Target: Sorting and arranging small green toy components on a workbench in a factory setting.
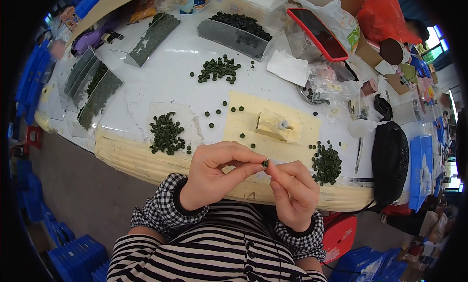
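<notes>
Pinching a small dark green bead [265, 163] between thumb and forefinger tips, the left hand [214, 177] and the right hand [292, 189] meet just off the table's [146, 99] near edge, both narrowed tight on that one piece, with the other fingers curled in. The bead hangs over the lap, not over the tabletop, so a slip of either grip would likely send it down onto the striped shirt or the floor, where a piece this small would be hard to find. The pile of beads [326, 164] at 2 o'clock from the hands lies close to the table edge, and a swing of the right wrist could, I judge, brush some off; the other pile [167, 134] at 10 o'clock sits a little farther in. Up at 12 o'clock a small cream block with a pin [279, 125] rests on a yellow mat [243, 123], with loose beads scattered about it. Whether the bead has a hole, or whether anything thin such as a thread passes through it, cannot be made out. The palms are hidden, the trays [100, 94] at 10 o'clock bend toward the rim, and the clutter at the far right is too small to tell apart.
</notes>
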`<action>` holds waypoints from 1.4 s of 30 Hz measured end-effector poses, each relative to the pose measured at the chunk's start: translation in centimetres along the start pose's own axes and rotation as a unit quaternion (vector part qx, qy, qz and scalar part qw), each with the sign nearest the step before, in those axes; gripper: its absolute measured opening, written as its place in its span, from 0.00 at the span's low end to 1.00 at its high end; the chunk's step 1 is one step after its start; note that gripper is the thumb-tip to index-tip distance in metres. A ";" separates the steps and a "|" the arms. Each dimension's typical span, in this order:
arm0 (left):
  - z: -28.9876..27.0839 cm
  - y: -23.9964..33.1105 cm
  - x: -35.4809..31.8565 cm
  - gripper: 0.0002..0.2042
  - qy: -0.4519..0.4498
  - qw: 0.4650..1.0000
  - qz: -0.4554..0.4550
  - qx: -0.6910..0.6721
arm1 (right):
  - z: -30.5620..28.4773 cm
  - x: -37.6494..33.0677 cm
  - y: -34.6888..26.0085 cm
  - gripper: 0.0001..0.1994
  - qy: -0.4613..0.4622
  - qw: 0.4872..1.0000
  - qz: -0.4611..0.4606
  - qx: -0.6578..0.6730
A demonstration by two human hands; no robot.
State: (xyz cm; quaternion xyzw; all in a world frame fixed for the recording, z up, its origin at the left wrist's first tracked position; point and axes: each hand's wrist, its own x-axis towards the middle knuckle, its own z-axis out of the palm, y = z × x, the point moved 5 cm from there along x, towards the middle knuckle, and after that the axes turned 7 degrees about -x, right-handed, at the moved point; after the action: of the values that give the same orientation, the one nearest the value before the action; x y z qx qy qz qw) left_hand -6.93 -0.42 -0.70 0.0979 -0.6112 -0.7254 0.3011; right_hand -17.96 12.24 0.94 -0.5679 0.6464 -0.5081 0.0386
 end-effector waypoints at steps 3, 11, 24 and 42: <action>0.0 0.1 0.0 0.09 0.006 1.000 0.002 0.006 | 0.0 0.0 0.0 0.18 0.001 1.000 0.001 -0.005; 0.0 0.1 0.0 0.09 0.011 0.999 0.022 0.042 | 0.1 0.0 0.0 0.18 -0.014 1.000 -0.019 -0.009; 0.0 -0.2 -0.1 0.09 0.010 0.999 0.018 0.031 | 0.0 0.2 -0.2 0.19 -0.002 0.999 -0.032 -0.029; 0.3 -3.8 -0.6 0.10 0.018 0.849 -0.238 -0.471 | -2.0 5.1 2.4 0.08 0.059 0.972 0.041 -0.224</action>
State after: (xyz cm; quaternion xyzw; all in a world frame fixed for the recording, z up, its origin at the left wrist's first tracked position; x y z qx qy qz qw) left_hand -7.82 0.48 -4.37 0.0995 -0.1489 -0.9738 0.1401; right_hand -22.70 9.17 2.90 -0.5041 0.7677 -0.3811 -0.1063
